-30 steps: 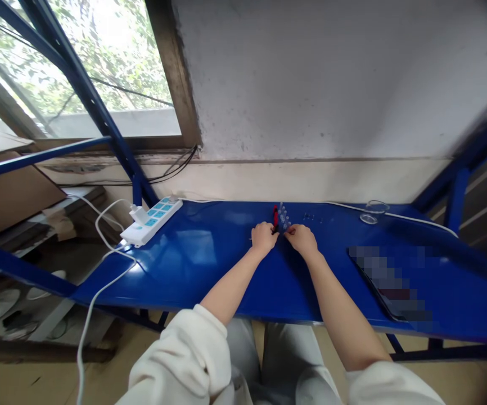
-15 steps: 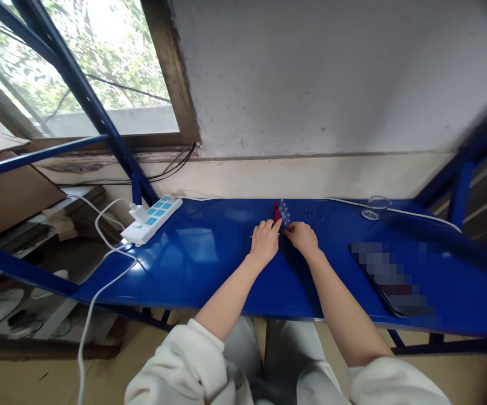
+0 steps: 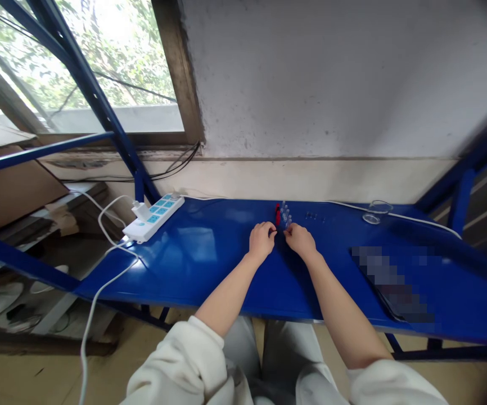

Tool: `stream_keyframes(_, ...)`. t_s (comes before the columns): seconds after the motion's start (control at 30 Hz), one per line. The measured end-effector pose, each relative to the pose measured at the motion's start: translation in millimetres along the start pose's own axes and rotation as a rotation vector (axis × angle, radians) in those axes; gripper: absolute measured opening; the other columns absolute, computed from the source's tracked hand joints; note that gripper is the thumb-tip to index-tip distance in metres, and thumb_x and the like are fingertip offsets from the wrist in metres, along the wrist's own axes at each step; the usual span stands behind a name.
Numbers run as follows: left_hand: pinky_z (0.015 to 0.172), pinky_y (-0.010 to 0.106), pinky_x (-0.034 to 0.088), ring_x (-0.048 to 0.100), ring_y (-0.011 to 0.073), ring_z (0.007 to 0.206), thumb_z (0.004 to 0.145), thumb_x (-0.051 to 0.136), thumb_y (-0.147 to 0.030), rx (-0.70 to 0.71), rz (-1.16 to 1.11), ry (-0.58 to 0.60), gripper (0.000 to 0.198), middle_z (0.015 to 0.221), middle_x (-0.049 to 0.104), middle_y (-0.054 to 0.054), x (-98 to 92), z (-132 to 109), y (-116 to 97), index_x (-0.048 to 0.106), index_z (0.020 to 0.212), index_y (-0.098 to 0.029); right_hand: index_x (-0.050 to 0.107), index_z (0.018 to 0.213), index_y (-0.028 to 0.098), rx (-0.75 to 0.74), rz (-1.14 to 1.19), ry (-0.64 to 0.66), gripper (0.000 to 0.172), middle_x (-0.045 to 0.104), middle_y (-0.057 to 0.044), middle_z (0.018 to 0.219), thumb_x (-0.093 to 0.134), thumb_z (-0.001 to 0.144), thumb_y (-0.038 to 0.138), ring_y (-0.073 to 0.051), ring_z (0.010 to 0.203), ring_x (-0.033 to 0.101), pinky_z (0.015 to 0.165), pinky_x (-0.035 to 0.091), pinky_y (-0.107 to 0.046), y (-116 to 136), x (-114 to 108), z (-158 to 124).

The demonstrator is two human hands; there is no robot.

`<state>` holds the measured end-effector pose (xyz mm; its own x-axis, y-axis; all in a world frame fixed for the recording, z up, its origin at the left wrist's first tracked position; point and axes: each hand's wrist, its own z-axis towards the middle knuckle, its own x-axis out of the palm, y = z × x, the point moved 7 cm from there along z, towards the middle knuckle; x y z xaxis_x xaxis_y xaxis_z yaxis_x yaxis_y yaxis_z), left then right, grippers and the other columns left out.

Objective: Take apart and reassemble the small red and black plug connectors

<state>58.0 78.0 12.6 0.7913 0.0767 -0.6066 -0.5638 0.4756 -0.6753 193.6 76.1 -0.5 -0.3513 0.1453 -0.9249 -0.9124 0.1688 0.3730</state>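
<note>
My left hand (image 3: 261, 242) is curled over the blue table, thumb and fingers pinched at a small dark thing too tiny to name. Just beyond it is a short row of small red pieces (image 3: 278, 216). Beside these, to the right, stand several small clear tube-like pieces (image 3: 285, 211). My right hand (image 3: 301, 241) is closed at the near end of the clear pieces; its fingertips are pressed together, and what they hold is hidden.
Small clear bits (image 3: 311, 215) lie right of the tubes. A clear round dish (image 3: 370, 218) stands at the back right, near a white cable. A dark, blurred-out flat object (image 3: 389, 284) lies at the right. A white power strip (image 3: 154, 219) is at the left.
My left hand has drawn back slightly from the red pieces; its extended index finger is now curled in to the thumb. My right hand stays almost in place. The view has shifted slightly.
</note>
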Motion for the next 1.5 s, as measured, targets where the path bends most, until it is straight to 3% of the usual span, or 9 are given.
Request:
stream_keyframes(0.13,0.076,0.03,0.037,0.048,0.0164,0.075,0.077,0.049,-0.014,-0.025,-0.076,-0.166,0.006,0.079,0.056,0.004,-17.8,4,3,0.053,0.076,-0.019,0.055,0.096,0.016,-0.081,-0.014,0.015,0.021,0.064,-0.013,0.081,0.043,0.082,0.026,-0.021,0.07,0.06,0.055,0.035,-0.026,8,-1,-1)
stream_keyframes(0.27,0.078,0.029,0.037,0.049,0.0161,0.079,0.081,0.044,-0.018,-0.046,-0.198,-0.296,0.006,0.083,0.053,0.005,-31.9,6,6,0.05,0.082,-0.018,0.055,0.09,0.018,-0.225,0.019,0.046,0.017,0.062,-0.007,0.074,0.045,0.081,0.029,-0.017,0.064,0.057,0.052,0.032,-0.023,22,-1,-5)
stream_keyframes(0.53,0.076,0.029,0.037,0.047,0.0157,0.078,0.081,0.041,-0.018,-0.016,-0.166,-0.244,0.007,0.08,0.052,0.005,-25.5,8,6,0.047,0.081,-0.018,0.055,0.084,0.018,-0.275,0.009,0.046,0.012,0.06,-0.004,0.07,0.048,0.079,0.027,-0.013,0.059,0.053,0.05,0.027,-0.021,29,-2,-8)
stream_keyframes(0.87,0.072,0.027,0.039,0.048,0.0143,0.077,0.083,0.04,-0.019,0.018,-0.193,-0.286,0.007,0.08,0.051,0.003,-27.5,8,6,0.046,0.083,-0.017,0.053,0.083,0.018,-0.258,-0.046,0.06,0.011,0.06,-0.004,0.072,0.048,0.078,0.027,-0.013,0.061,0.054,0.05,0.026,-0.022,28,-1,-9)
stream_keyframes(1.2,0.074,0.027,0.041,0.05,0.0133,0.077,0.083,0.038,-0.019,0.1,-0.17,-0.193,0.008,0.082,0.052,0.003,-25.0,7,-4,0.046,0.084,-0.018,0.053,0.082,0.017,-0.267,-0.105,0.077,0.011,0.06,-0.006,0.072,0.047,0.078,0.026,-0.015,0.064,0.055,0.05,0.026,-0.023,28,0,-8)
stream_keyframes(1.5,0.077,0.029,0.043,0.052,0.0127,0.076,0.085,0.038,-0.022,0.169,-0.148,-0.209,0.02,0.096,0.055,0.006,-28.2,2,-16,0.045,0.103,-0.019,0.053,0.081,0.018,-0.254,-0.089,0.037,0.012,0.06,-0.006,0.071,0.047,0.077,0.028,-0.016,0.063,0.056,0.049,0.025,-0.022,29,-5,-9)
